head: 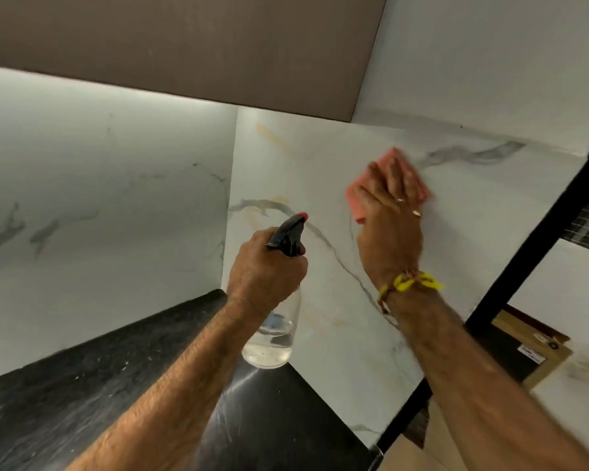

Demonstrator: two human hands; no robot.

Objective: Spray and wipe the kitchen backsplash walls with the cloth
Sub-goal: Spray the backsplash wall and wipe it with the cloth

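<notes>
The right hand [390, 212] presses a flat pink cloth [357, 198] on the white marble-veined backsplash wall [320, 158]; left hand [266, 266], nearer the corner, grips the clear plastic spray bottle [272, 338], with unwiped wall leftward.

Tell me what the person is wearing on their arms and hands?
Both forearms are bare, no sleeves showing. The right hand has two gold-coloured rings on its fingers, and a yellow thread band is tied round that wrist. The left hand wears nothing visible.
</notes>
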